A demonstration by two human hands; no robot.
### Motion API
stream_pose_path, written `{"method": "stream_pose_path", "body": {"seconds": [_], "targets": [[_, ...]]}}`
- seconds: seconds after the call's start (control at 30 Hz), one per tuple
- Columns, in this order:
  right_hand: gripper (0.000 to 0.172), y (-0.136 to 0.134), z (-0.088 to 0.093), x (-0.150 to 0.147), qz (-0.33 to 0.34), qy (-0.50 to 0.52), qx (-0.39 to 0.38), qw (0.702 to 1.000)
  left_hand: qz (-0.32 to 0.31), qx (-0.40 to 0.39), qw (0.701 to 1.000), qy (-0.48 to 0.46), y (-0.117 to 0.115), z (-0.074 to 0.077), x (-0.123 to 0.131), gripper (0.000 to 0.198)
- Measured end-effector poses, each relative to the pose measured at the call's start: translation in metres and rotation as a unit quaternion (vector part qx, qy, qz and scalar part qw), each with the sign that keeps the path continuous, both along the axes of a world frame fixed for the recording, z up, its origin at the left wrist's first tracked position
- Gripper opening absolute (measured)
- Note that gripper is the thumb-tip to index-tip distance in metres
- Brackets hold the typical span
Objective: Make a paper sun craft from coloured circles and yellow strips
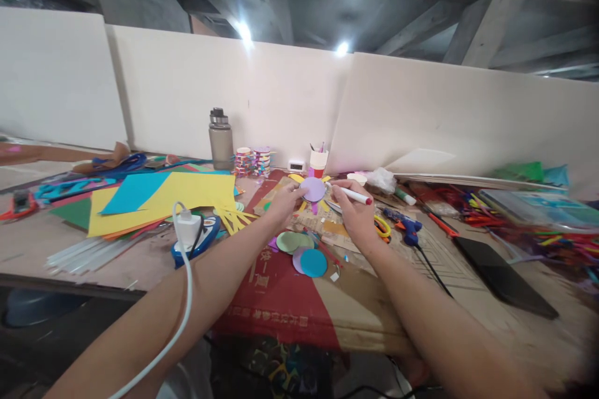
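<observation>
In the middle of the head view, my left hand [285, 202] pinches the left edge of a purple paper disc [312, 189]. Yellow and purple paper strips stick out around and beneath the disc like petals. A white marker [354, 195] with a dark pink end is gripped in my right hand [355, 217], its tip close to the disc's right edge; whether it touches cannot be made out. Nearer me lie loose paper discs: a blue one [313, 262] and a pale green one [287, 241]. Scissors with yellow handles [382, 226] rest beside my right hand.
Cardboard [281, 299] covers the table's front. A white cable [188, 293] crosses my left forearm from a plug. Yellow paper sheets [196, 196] lie left; a blue glue gun [410, 229] and black phone [503, 274] lie right. A bottle [220, 140] stands behind.
</observation>
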State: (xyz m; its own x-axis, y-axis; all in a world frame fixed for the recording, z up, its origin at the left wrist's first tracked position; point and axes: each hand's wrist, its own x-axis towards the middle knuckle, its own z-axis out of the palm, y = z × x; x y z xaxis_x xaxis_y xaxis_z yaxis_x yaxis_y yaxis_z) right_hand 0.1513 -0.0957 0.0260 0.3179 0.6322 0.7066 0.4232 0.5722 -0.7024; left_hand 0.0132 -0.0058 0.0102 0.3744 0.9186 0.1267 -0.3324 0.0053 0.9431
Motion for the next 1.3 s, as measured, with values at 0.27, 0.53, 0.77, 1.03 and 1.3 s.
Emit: {"method": "stream_pose_path", "body": {"seconds": [0.27, 0.53, 0.77, 1.03, 1.3], "targets": [[0.02, 0.003, -0.007, 0.0, 0.0, -0.032, 0.014, 0.999, 0.026, 0.065, 0.997, 0.044, -0.002, -0.011, 0.007, 0.024], [0.017, 0.002, -0.008, 0.002, -0.019, -0.099, 0.03, 0.994, 0.033, 0.125, 0.99, 0.052, -0.014, -0.005, 0.013, 0.015], [0.015, -0.001, -0.006, 0.002, -0.033, -0.141, 0.028, 0.989, 0.013, 0.153, 0.986, 0.057, -0.018, -0.003, 0.013, 0.016], [0.014, -0.001, -0.006, 0.002, -0.032, -0.152, 0.047, 0.987, 0.013, 0.167, 0.984, 0.057, -0.022, -0.001, 0.012, 0.014], [0.015, 0.001, -0.008, 0.004, -0.031, -0.156, 0.042, 0.986, 0.019, 0.17, 0.984, 0.058, -0.019, -0.003, 0.013, 0.018]]}}
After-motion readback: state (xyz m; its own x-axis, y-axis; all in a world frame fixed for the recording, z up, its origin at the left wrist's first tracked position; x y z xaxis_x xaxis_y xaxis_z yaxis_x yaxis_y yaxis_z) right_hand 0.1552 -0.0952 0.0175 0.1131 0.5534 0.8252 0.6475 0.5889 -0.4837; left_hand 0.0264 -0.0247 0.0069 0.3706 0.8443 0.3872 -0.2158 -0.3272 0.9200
